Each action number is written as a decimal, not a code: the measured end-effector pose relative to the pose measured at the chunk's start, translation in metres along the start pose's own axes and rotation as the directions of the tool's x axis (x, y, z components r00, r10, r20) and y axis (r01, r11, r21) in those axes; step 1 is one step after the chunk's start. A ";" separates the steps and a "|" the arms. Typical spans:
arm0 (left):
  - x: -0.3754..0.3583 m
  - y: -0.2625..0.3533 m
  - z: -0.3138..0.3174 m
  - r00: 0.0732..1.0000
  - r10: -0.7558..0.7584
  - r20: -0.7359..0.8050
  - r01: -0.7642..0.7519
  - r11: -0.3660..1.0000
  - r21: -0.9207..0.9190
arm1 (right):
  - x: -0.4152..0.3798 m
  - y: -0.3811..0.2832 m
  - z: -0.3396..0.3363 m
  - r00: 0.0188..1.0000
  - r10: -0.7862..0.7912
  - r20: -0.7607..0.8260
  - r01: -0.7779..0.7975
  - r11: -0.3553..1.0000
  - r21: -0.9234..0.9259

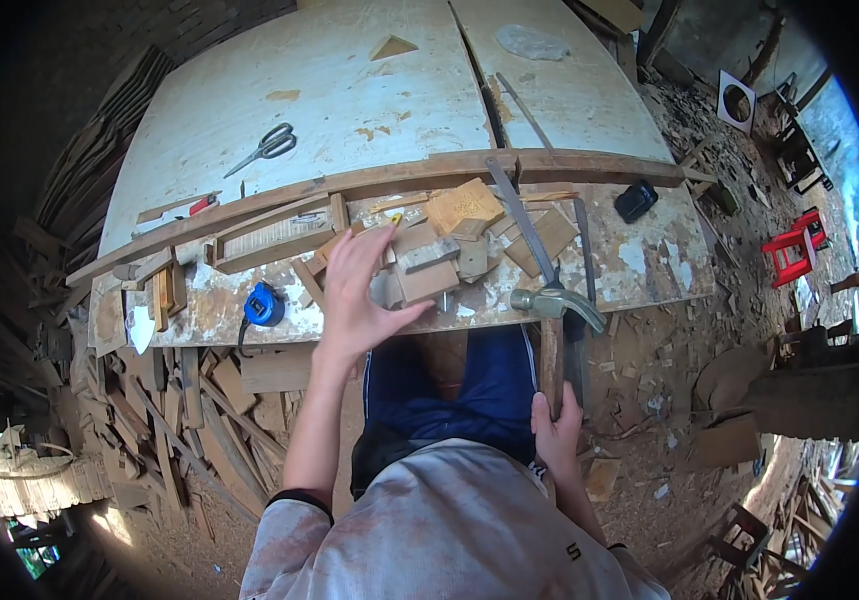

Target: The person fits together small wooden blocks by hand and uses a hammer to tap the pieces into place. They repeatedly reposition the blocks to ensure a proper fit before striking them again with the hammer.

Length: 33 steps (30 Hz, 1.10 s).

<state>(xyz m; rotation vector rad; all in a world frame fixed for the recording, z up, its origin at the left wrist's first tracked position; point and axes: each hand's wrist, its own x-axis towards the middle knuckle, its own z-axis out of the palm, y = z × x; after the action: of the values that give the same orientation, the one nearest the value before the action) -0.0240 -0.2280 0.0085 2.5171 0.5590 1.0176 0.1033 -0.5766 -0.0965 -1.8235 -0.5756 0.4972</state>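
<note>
My right hand is wrapped round the wooden handle of a claw hammer, low down near my right thigh. The hammer's metal head lies over the bench's front edge. My left hand is open above the front of the bench, thumb and fingers spread wide. Just beyond its thumb is a small pile of wood blocks, with a grey-edged piece on top. A yellow-tipped thing shows at its fingertips. Left of that hand sits a blue tape measure.
Scissors lie on the pale board behind a long wooden rail. A wooden frame, a metal file-like bar and a black case are on the bench. Scrap wood covers the floor at left.
</note>
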 end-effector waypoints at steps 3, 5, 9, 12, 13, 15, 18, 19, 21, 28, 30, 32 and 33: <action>0.025 0.005 -0.025 0.989 0.148 0.031 -0.150 0.983 0.105 | 0.005 -0.019 0.002 1.000 0.006 0.016 -0.007 0.998 0.056; 0.039 0.018 -0.038 0.989 0.120 0.081 -0.131 0.979 0.158 | 0.007 -0.026 0.002 1.000 0.024 0.013 -0.025 0.997 0.074; 0.069 0.032 -0.044 0.991 0.082 0.107 -0.106 0.964 0.242 | 0.010 -0.021 0.003 0.997 0.071 0.003 -0.071 0.990 0.125; 0.090 0.036 -0.036 0.987 0.023 0.158 -0.066 0.961 0.269 | 0.013 -0.023 0.005 0.998 0.067 0.013 -0.068 0.989 0.130; 0.097 0.039 -0.034 0.981 -0.027 0.190 -0.026 0.962 0.273 | 0.013 -0.026 0.006 0.997 0.067 0.028 -0.070 0.990 0.126; 0.108 0.041 -0.028 0.977 -0.073 0.200 0.020 0.968 0.251 | 0.014 -0.033 0.007 0.996 0.065 0.056 -0.071 0.991 0.115; 0.128 0.050 -0.032 0.933 -0.230 0.278 0.149 0.948 0.282 | 0.013 -0.033 0.009 0.994 0.082 0.072 -0.091 0.988 0.127; 0.132 0.051 -0.034 0.933 -0.251 0.258 0.175 0.943 0.283 | 0.013 -0.033 0.008 0.994 0.079 0.074 -0.087 0.989 0.122; 0.136 0.051 -0.038 0.929 -0.298 0.221 0.229 0.930 0.288 | 0.013 -0.029 0.008 0.994 0.079 0.074 -0.087 0.989 0.120; 0.129 0.036 0.012 0.929 -0.254 0.269 0.105 0.878 0.467 | 0.017 -0.020 0.009 0.993 0.105 0.058 -0.113 0.981 0.159; 0.126 0.029 0.016 0.943 -0.247 0.222 0.119 0.875 0.469 | 0.017 -0.020 0.008 0.992 0.109 0.056 -0.116 0.983 0.146; 0.124 0.033 0.014 0.935 -0.263 0.238 0.122 0.868 0.482 | 0.015 -0.021 0.006 0.991 0.116 0.061 -0.124 0.983 0.139; 0.120 0.035 0.014 0.937 -0.257 0.238 0.117 0.870 0.479 | 0.015 -0.021 0.005 0.990 0.118 0.073 -0.127 0.982 0.140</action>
<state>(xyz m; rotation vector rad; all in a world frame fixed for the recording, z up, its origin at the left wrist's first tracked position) 0.0731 -0.2016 0.0845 2.8674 1.0304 0.4540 0.1088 -0.5578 -0.0788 -1.7160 -0.4599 0.6659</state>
